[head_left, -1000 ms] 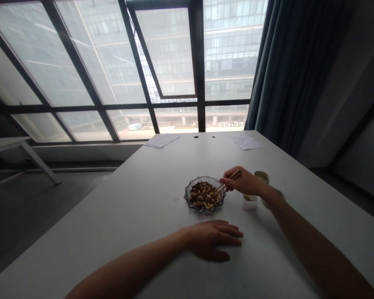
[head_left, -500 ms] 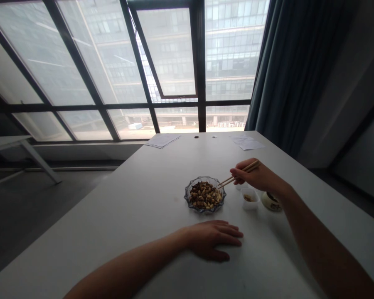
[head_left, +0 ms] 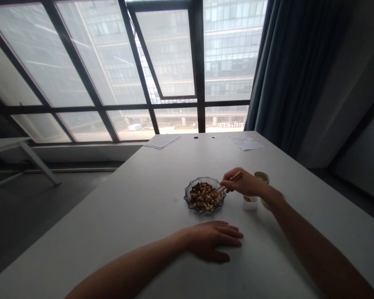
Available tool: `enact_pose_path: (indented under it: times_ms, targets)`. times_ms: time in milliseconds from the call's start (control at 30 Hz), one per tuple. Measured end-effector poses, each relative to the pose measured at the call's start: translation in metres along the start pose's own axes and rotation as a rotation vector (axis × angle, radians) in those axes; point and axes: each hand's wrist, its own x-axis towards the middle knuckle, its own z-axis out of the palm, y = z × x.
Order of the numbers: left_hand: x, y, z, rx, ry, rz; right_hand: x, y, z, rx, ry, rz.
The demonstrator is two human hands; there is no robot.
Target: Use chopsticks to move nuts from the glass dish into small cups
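My right hand [head_left: 241, 182] grips a pair of wooden chopsticks [head_left: 237, 176], their tips down among the nuts [head_left: 205, 196] at the right side of a scalloped glass bowl [head_left: 188, 202]. Whether the tips pinch a nut is too small to tell. Flat on the table, palm down with fingers stretched out, my left hand [head_left: 213, 241] lies in front of the bowl and holds nothing. Below my right wrist stands a small white plastic tub [head_left: 251, 205], partly covered, with some brownish bits in it.
Behind my right forearm are a round greenish container [head_left: 262, 177] and another round one [head_left: 281, 195], mostly hidden. Papers lie at the far left [head_left: 162, 141] and far right [head_left: 247, 143] of the white table [head_left: 137, 199]. A dark curtain [head_left: 286, 74] hangs beside the windows.
My right hand first drew the chopsticks right, toward the white tub, then brought them back left so the tips are in the nuts again. My left hand has stayed still.
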Motion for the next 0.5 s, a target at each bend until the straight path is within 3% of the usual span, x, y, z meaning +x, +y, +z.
enact_pose_path:
  times_ms: [500]
  targets:
    - [-0.0004, 0.0003, -0.0002, -0.011, 0.020, 0.017, -0.0020, -0.0020, -0.0007, 0.040, 0.080, -0.003]
